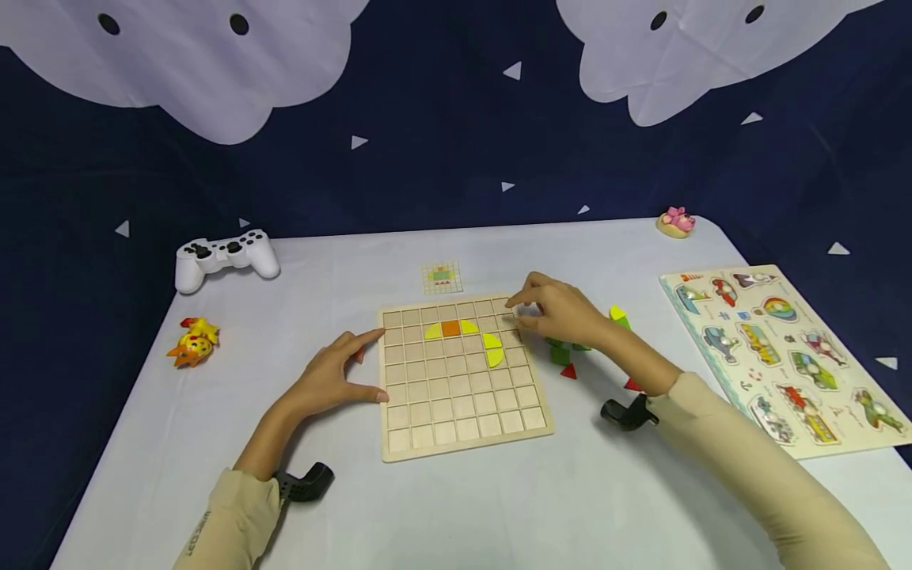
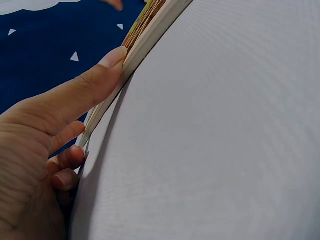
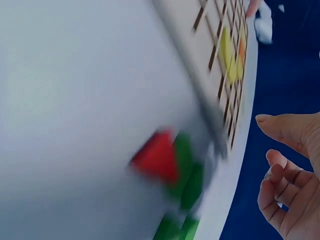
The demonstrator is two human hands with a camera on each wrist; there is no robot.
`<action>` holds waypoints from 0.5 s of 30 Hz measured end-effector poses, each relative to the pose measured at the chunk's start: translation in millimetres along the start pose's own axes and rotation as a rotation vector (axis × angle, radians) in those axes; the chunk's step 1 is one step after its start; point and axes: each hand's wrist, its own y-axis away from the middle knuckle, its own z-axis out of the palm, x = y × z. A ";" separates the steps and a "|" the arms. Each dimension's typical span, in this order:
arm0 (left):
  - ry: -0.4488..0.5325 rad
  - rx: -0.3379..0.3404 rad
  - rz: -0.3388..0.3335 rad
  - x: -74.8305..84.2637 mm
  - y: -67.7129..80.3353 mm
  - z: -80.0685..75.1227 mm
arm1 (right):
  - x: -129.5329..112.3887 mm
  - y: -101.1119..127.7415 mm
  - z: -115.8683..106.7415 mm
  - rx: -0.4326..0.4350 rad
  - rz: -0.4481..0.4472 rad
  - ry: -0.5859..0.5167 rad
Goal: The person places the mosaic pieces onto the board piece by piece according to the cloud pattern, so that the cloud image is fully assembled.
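The fingers of the right hand (image 1: pixel 559 310) are curled over the upper right corner of the wooden grid board (image 1: pixel 463 376); in the head view a small pale thing seems to be pinched there, but whether a piece is actually held cannot be told, and in the right wrist view the fingers (image 3: pixel 280 192) are seen loosely bent around nothing. The left hand (image 1: pixel 331 380) is laid against the board's left edge, its thumb (image 2: pixel 82 87) stretched straight along the rim and the other fingers relaxed, nothing being gripped.

On the board, toward its far edge, an orange square (image 1: pixel 450 328) is flanked by yellow curved pieces (image 1: pixel 492 350). Just off the board's right edge, loose green and red pieces (image 1: pixel 566 360) are heaped on the desk.

The pieces are judged to be thin, stiff, light wood, smooth and apt to slip; they are best pinched by opposite edges. The board is rigid and flat, and is best steadied at its rim.
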 end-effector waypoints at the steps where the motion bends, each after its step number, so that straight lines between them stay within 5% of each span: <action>1: -0.002 -0.001 -0.002 0.3 -0.1 0.2 | 5.4 5.2 -2.6 0.006 0.017 0.006; 15: -0.016 0.000 -0.003 -0.6 -0.4 1.2 | 67.5 55.1 -26.9 0.061 0.195 0.063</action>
